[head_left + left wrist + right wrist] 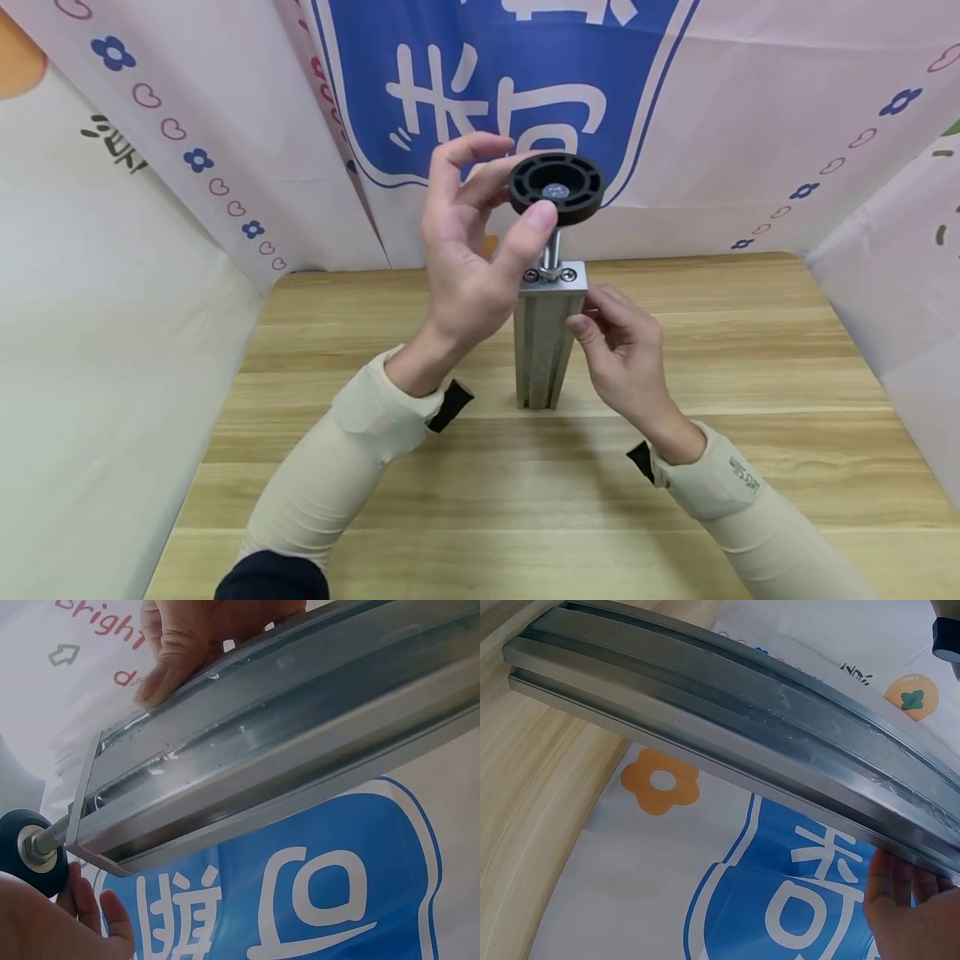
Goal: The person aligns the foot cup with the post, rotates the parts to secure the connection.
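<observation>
An aluminium extrusion profile (538, 354) stands upright on the table, with a metal end plate (555, 288) on top. From that plate rises a threaded stud (552, 250), with a nut at its base. It carries a round black levelling foot (588, 200). My left hand (472, 267) pinches the foot's rim, thumb in front and fingers partly hidden behind. Lower down, my right hand (626, 354) grips the profile's right side near the top. The left wrist view shows the foot's underside (16, 836); the right wrist view shows the profile's grooves (727, 724).
The wooden table (420, 492) spreads around the profile's base. Behind it hangs a printed cloth (712, 150) with a blue sign, and white cloth walls (112, 350) close in both sides. Black straps (452, 406) stick out at the wrists.
</observation>
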{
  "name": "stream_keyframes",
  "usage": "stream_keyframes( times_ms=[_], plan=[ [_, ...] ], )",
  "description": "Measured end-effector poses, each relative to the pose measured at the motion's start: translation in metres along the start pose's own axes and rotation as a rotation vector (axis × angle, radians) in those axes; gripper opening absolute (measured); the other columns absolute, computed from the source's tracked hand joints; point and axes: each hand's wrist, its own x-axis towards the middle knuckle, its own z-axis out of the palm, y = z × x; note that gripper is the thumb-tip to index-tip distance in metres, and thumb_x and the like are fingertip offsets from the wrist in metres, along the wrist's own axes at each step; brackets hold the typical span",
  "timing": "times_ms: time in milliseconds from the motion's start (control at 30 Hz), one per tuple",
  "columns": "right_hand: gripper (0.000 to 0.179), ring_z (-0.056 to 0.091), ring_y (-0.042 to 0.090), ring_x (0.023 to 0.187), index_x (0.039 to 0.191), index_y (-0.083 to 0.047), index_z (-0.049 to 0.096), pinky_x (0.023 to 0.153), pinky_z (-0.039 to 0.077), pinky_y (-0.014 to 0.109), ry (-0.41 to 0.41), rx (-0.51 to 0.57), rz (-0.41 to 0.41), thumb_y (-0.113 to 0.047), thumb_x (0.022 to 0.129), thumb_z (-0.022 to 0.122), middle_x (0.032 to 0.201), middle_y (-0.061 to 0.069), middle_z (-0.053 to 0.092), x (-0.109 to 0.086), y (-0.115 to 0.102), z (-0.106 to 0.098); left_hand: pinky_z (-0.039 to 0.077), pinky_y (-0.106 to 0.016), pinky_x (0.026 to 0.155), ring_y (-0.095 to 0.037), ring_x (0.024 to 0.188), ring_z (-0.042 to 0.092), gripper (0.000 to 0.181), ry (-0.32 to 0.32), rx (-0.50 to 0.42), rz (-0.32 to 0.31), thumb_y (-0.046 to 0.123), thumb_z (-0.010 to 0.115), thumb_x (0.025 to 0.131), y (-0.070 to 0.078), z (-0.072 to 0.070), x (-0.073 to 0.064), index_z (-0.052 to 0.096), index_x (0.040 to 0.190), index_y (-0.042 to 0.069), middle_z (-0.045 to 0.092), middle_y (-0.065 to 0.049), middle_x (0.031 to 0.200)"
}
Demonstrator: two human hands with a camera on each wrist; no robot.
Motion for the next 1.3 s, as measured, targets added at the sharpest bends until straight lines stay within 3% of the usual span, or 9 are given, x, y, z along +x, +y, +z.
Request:
stream_keyframes(
  times_ms=[300, 600, 800, 1033, 1300],
  plan=[
    [0.044, 0.059, 0.008, 0.081, 0.126, 0.012, 0.069, 0.066, 0.050, 0.016, 0.003, 0.006, -0.005, -0.023, 0.100, 0.068, 0.104, -0.009, 0.071, -0.001, 0.001, 0.000, 0.063, -0.051, 0.098, -0.040, 0.112, 0.071, 0.040, -0.066, -0.142, -0.107, 0.005, 0.044, 0.097, 0.006, 0.000, -0.001, 0.038, 0.134, -0.009, 0.065, -0.038, 0.124],
    [0.042, 0.060, 0.007, 0.082, 0.126, 0.014, 0.068, 0.066, 0.050, 0.016, 0.003, 0.012, -0.009, -0.018, 0.099, 0.068, 0.104, -0.010, 0.071, 0.000, 0.002, 0.000, 0.058, -0.050, 0.106, -0.044, 0.117, 0.070, 0.032, -0.023, -0.113, -0.052, 0.003, 0.040, 0.101, 0.005, -0.002, 0.000, 0.039, 0.130, -0.010, 0.066, -0.038, 0.128],
    [0.042, 0.059, 0.007, 0.082, 0.126, 0.014, 0.068, 0.066, 0.050, 0.016, 0.001, 0.011, -0.006, -0.019, 0.099, 0.067, 0.104, -0.011, 0.071, -0.001, 0.001, 0.000, 0.059, -0.039, 0.095, -0.046, 0.111, 0.069, 0.030, 0.001, -0.026, 0.016, 0.006, 0.044, 0.102, 0.001, -0.004, 0.001, 0.042, 0.126, -0.011, 0.065, -0.039, 0.125],
    [0.043, 0.060, 0.008, 0.082, 0.126, 0.013, 0.069, 0.066, 0.051, 0.016, 0.002, 0.013, -0.006, -0.021, 0.100, 0.068, 0.104, -0.010, 0.071, -0.001, 0.002, 0.000, 0.054, -0.034, 0.093, -0.033, 0.116, 0.066, 0.036, 0.031, -0.042, -0.020, 0.008, 0.047, 0.096, 0.004, -0.001, 0.001, 0.046, 0.127, -0.009, 0.065, -0.033, 0.125],
    [0.043, 0.060, 0.007, 0.084, 0.127, 0.015, 0.067, 0.068, 0.050, 0.016, 0.000, 0.043, -0.037, -0.019, 0.100, 0.068, 0.105, -0.010, 0.071, -0.001, 0.003, 0.000, 0.053, -0.033, 0.092, -0.016, 0.117, 0.056, 0.062, -0.024, 0.056, -0.007, 0.015, 0.072, 0.083, 0.005, 0.006, 0.006, 0.044, 0.132, -0.013, 0.055, -0.027, 0.126]
  ],
)
